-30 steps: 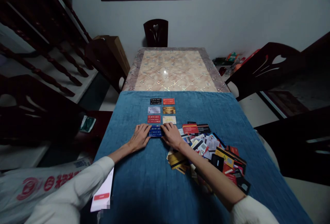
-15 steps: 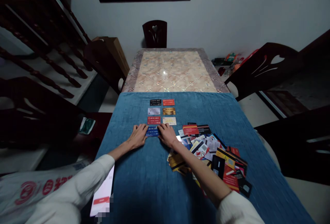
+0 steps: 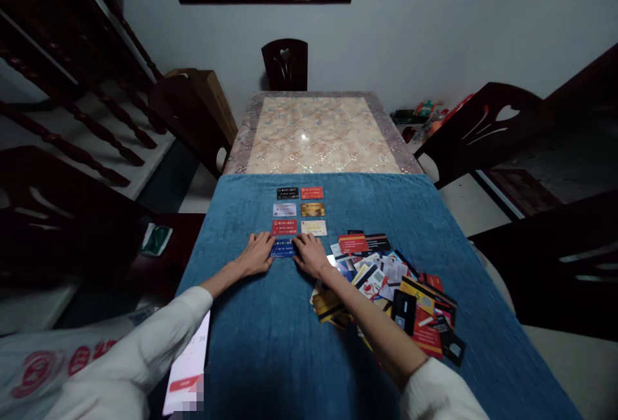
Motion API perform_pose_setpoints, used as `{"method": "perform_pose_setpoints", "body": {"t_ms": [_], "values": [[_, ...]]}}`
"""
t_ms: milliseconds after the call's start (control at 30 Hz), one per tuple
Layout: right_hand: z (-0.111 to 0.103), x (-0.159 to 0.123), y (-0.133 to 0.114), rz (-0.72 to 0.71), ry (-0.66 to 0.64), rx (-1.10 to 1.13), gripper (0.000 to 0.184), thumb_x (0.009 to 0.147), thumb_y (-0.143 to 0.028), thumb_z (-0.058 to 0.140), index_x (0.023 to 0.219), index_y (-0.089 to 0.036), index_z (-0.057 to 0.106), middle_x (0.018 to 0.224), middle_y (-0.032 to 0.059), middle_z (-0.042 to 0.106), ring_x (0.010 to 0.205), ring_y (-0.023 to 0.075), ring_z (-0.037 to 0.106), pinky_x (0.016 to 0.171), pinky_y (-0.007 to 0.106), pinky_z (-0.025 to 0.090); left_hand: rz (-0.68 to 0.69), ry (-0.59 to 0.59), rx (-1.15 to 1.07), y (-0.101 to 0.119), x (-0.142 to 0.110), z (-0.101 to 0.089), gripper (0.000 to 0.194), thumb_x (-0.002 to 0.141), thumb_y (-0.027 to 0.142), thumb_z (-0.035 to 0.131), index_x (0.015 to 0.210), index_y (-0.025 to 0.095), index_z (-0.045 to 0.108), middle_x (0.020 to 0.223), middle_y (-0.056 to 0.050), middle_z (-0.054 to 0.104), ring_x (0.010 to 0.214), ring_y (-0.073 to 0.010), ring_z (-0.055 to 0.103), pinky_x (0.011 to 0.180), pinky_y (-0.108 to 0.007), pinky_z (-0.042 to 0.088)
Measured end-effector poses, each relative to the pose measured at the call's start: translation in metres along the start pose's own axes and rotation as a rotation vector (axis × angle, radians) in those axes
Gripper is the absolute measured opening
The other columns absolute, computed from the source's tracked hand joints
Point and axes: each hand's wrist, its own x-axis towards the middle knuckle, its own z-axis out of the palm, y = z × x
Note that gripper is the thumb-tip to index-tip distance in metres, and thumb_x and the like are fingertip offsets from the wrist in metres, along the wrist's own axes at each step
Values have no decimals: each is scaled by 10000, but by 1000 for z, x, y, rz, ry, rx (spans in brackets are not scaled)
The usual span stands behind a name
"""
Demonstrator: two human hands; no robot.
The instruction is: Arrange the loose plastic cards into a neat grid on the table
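Cannot make out the small print on the blue card [image 3: 283,248], nor see its right end, hidden under the fingers of the right hand [image 3: 310,255]. Can see only part of the loose heap of cards [image 3: 393,272], crossed by the right forearm [image 3: 369,320]. Cannot read much on the lit phone [image 3: 186,368], overlapped by the left sleeve [image 3: 145,346] and masked by blocky squares at a lower corner. Cut off at the left edge with the white plastic bag [image 3: 62,362].

Reaching forward from both lower corners, palms down, forearms converging low over the blue cloth [image 3: 261,349]. Barer along the right forearm than the left.

Touching the card's left end with the half-curled fingers of the left hand [image 3: 255,254]; curved over the opposite end with the right, also partly open. Cannot tell whether pinched or merely steadied, nor whether touching the cream card [image 3: 313,227] just above. Lying flat on the cloth, directly below the red card [image 3: 284,227], nearest the body in the left column.
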Motion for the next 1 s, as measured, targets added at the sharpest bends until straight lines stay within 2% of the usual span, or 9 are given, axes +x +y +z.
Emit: {"method": "perform_pose_setpoints", "body": {"t_ms": [233,633,800,1000], "values": [[-3,0,-5,35,-21,-8,463,882,-316,574,1326,-203,507,1288,119,523,1145,277,439,902,398,385,-2,-42,46,2,4,-8,362,795,257,543,1133,130,526,1155,-164,548,1094,-313,505,924,-462,384],[-8,0,-7,23,-56,-38,456,886,-330,590,1323,-225,516,1294,130,504,1156,284,431,890,389,389,15,-18,156,14,6,-16,387,779,252,544,1136,106,572,1125,-191,570,1092,-346,486,933,-493,342],[-14,-3,-2,5,-52,1,466,894,-346,599,1337,-239,501,1303,118,500,1164,267,428,896,376,400,21,-21,183,18,6,-24,416,759,247,540,1139,82,573,1121,-215,568,1083,-375,474,928,-532,332],[-22,-22,13,-24,-26,-10,372,917,-276,549,1287,-240,558,1258,102,553,1163,268,425,889,379,394,56,28,98,24,3,-27,405,752,255,531,1126,104,572,1110,-205,554,1093,-383,452,957,-559,298]]}}
